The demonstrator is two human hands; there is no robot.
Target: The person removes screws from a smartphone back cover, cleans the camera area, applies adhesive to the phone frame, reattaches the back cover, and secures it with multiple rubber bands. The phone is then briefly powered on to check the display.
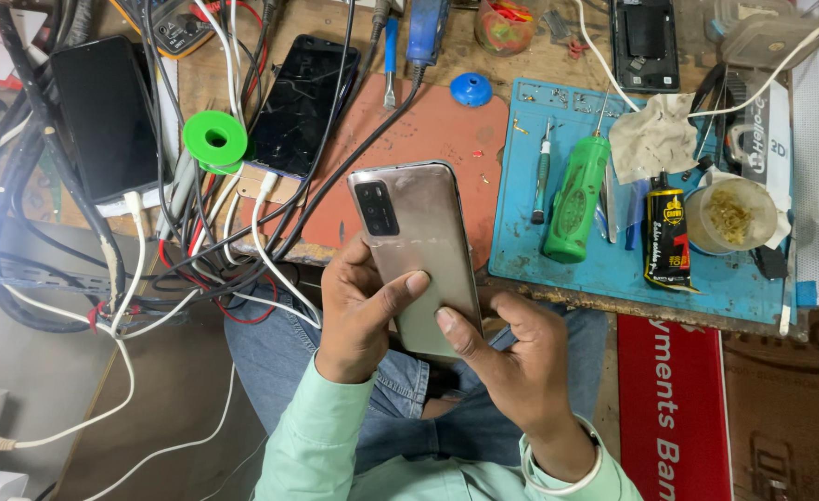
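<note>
Gold-backed phone sits gripped by both the left hand and right hand, fingers closed round its edges, back cover in place, green screwdriver untouched.

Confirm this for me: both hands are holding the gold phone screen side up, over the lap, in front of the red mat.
Not quite. The head view shows the gold phone back side up, its camera block facing the viewer, not the screen. The rest holds: the left hand and right hand both hold it over the lap, in front of the red mat.

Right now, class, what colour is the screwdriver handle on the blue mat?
Green screwdriver handle, clearest in the head view.
</note>
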